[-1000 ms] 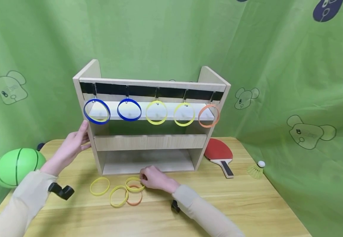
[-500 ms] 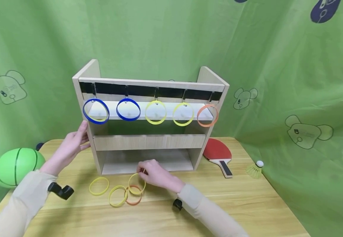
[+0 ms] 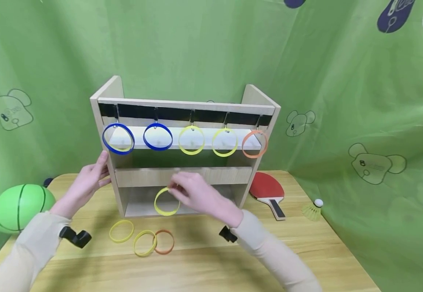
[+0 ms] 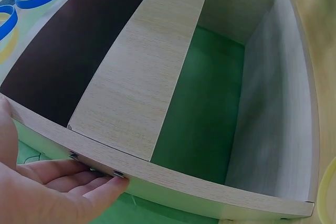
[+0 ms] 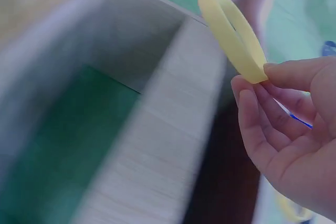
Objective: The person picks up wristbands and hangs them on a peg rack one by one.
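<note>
My right hand [image 3: 198, 192] pinches a yellow ring [image 3: 156, 205] between thumb and fingers, raised in front of the lower part of the wooden rack [image 3: 186, 177]. The right wrist view shows the yellow ring [image 5: 226, 30] hanging from the fingertips, tilted. My left hand [image 3: 87, 178] rests against the rack's left side panel, its fingers on the outer face [image 4: 68, 182]. Along the rack's black strip, hooks bear blue rings [image 3: 158, 149], yellow rings [image 3: 192, 153] and an orange ring [image 3: 255, 156]. A yellow ring also shows behind the leftmost blue one.
On the table [image 3: 211, 263] before the rack lie an orange ring [image 3: 173, 243], an overlapping yellow ring [image 3: 135, 249] and another yellow ring [image 3: 111, 234]. A green ball [image 3: 21, 207] sits left. Right are a red table tennis paddle [image 3: 268, 187] and a shuttlecock [image 3: 313, 210].
My right hand has lifted the yellow ring off the pile on the table, up before the rack's lower shelf. My left hand stays at the side panel.
</note>
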`<act>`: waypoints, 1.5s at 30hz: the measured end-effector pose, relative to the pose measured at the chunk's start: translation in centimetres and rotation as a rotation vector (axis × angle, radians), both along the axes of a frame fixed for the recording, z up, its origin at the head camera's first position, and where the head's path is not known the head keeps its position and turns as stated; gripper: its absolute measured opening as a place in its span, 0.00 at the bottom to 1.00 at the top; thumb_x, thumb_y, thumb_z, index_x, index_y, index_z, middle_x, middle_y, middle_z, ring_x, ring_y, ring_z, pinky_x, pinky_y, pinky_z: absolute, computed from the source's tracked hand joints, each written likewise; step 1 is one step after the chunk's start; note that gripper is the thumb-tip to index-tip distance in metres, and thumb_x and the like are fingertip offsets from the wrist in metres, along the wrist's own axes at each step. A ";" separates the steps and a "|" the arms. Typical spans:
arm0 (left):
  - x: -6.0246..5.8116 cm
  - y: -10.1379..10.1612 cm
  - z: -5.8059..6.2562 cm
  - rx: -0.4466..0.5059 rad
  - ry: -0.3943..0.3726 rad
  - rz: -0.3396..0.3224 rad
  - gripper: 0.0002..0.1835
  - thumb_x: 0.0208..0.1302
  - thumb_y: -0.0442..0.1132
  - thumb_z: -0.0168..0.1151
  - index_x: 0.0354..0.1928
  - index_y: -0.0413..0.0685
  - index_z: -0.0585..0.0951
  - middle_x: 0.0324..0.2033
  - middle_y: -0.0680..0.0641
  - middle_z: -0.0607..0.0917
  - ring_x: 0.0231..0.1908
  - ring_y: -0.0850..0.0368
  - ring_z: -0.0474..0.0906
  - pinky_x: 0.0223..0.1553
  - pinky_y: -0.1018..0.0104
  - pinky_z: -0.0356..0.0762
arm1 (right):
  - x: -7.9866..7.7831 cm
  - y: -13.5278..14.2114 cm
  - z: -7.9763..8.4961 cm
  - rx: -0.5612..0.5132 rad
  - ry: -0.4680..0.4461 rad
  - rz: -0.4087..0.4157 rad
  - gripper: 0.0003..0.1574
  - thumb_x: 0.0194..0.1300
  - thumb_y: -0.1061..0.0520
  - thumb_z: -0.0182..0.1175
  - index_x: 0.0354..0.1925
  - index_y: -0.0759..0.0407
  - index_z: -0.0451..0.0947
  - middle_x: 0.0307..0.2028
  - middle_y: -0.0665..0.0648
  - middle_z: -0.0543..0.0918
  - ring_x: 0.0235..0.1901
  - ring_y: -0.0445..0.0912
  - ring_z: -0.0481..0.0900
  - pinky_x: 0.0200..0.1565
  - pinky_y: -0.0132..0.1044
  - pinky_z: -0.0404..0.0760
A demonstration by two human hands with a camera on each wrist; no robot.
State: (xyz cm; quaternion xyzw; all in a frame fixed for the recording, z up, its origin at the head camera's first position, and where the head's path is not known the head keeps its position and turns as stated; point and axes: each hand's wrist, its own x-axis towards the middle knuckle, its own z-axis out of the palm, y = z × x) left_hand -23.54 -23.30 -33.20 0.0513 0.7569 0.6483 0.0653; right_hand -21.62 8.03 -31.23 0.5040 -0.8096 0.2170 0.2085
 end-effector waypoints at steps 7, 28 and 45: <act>0.0 0.0 0.0 -0.006 -0.003 0.001 0.51 0.72 0.70 0.30 0.75 0.29 0.41 0.76 0.28 0.43 0.76 0.31 0.42 0.76 0.39 0.49 | 0.0 -0.1 6.9 -0.051 0.160 0.034 0.00 0.66 0.65 0.62 0.37 0.62 0.80 0.31 0.53 0.84 0.31 0.41 0.78 0.36 0.20 0.80; -0.1 -0.1 -0.1 0.002 -0.008 0.006 0.52 0.72 0.70 0.30 0.75 0.28 0.42 0.76 0.27 0.44 0.76 0.31 0.43 0.77 0.40 0.50 | -3.5 -3.3 13.1 -0.055 0.211 -0.070 0.05 0.68 0.65 0.57 0.34 0.62 0.78 0.31 0.55 0.83 0.34 0.44 0.79 0.40 0.27 0.80; -0.1 -0.2 0.0 -0.006 -0.002 0.008 0.51 0.72 0.70 0.30 0.75 0.29 0.43 0.76 0.29 0.46 0.76 0.32 0.45 0.76 0.41 0.51 | -1.1 -1.8 11.5 -0.047 0.204 -0.075 0.03 0.67 0.64 0.59 0.38 0.64 0.80 0.36 0.57 0.85 0.36 0.45 0.84 0.42 0.26 0.84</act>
